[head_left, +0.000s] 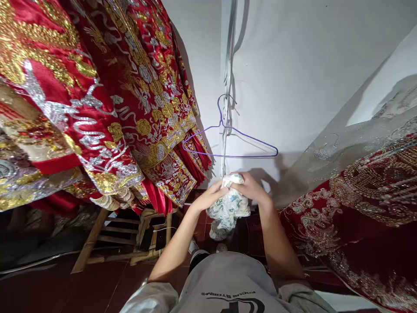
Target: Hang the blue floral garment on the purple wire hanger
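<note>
A: In the head view, anything to worry about?

B: Mostly a slip, at a guess. With a hold only on the upper part of the cloth, and with loose folds below, could let the bundle sag free and drop to the tiled floor.

A: Any chance of a knock?

B: Perhaps against the purple hanger, just above the left hand and right hand. On a quick lift, might bump the lower wire and jog the hook loose from the metal strip, if really hooked there; hard to be sure.

A: And out to the sides?

B: Red jackets to the left, beaded gown to the right. If swung wide, could snag on raised thread or beads.

A: Now, the hands: wide or narrow?

B: Narrow, both closed around bunched cloth, one from each side, close together near the top.

A: And the cloth itself?

B: Between the hands, spilling below; under the hanger, apart from it. Pale, patterned, crumpled. As for the grey bunch underneath, cannot tell: same cloth or separate.
</note>
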The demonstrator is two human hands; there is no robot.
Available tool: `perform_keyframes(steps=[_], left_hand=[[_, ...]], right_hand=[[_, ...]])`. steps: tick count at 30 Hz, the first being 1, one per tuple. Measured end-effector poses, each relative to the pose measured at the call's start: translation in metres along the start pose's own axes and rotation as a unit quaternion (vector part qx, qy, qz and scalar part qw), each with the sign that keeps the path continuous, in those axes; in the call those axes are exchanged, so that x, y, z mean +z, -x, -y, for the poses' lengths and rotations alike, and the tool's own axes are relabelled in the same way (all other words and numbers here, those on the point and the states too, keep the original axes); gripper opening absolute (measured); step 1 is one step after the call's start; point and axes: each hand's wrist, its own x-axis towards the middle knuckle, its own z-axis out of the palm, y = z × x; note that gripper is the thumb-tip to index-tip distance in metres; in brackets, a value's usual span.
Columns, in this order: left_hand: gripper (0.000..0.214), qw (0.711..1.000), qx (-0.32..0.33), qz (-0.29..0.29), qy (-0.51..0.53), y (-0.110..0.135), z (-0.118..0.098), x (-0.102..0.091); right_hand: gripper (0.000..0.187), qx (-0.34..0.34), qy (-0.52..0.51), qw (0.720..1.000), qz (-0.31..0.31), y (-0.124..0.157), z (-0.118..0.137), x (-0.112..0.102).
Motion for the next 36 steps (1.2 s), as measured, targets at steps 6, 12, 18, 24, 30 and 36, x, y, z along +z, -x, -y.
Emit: perform_keyframes(steps=[6,12,18,24,30,36], left_hand=[[0.049,0.971,-0.097,0.015,-0.218,0.029,0.002,-0.034],[0.050,0.888,-0.216,0.073,-0.400,0.041,-0.008,-0.086],[0.051,0.899,-0.150,-0.017,-0.412,0.020,-0.060,-0.138],[0.050,0.869,-0.244,0.068,-0.426,-0.016,-0.062,-0.165],[0.034,0.862,-0.174,-0.032,-0.474,-0.023,-0.045,-0.171],[0.004,0.841,0.083,-0.176,-0.504,-0.034,-0.074,-0.160]], right_hand=[[0.040,-0.038,0.175,0.978,-0.111,-0.029,0.020,-0.019],[0.023,0.012,0.226,0.956,-0.189,-0.041,-0.010,-0.030],[0.022,-0.001,0.162,0.962,-0.220,-0.028,-0.002,-0.044],[0.024,-0.003,0.143,0.958,-0.248,-0.027,0.007,-0.039],[0.036,0.028,0.131,0.948,-0.290,-0.026,-0.001,-0.032],[0.036,0.037,0.098,0.961,-0.257,-0.035,0.000,-0.024]])
